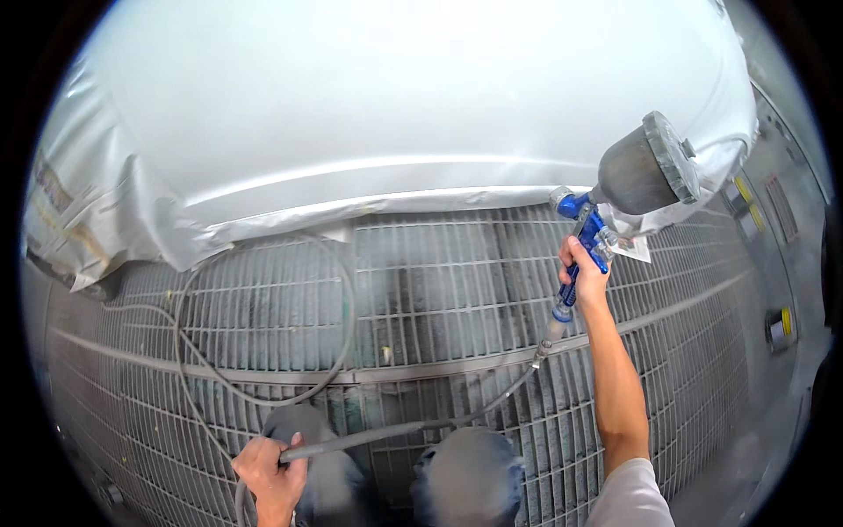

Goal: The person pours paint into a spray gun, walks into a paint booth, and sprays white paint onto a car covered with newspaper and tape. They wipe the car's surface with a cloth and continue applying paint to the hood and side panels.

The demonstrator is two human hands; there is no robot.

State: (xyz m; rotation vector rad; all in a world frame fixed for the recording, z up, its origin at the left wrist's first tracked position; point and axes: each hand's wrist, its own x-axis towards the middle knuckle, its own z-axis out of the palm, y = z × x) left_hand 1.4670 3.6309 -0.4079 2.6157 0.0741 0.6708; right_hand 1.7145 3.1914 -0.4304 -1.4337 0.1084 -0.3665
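My right hand (585, 268) is closed round the handle of a blue spray gun (590, 230). A grey paint cup (637, 171) with a crusted lid sits on top of the gun, tilted to the right. The gun's nozzle end points toward a pale silver-white car body panel (413, 105), apart from it. From the bottom of the handle a grey air hose (378, 434) runs down and left to my left hand (270, 474), whose fingers are wrapped round it. Beyond that hand, the hose loops across the floor.
Whitish masking sheet (145, 211) hangs at the panel's left and along its lower edge. Beneath me lies a metal floor grating (421, 307), with a hose loop (349, 307) on it. A grey wall (790, 237) with a yellow-and-black fitting (779, 329) stands at the right.
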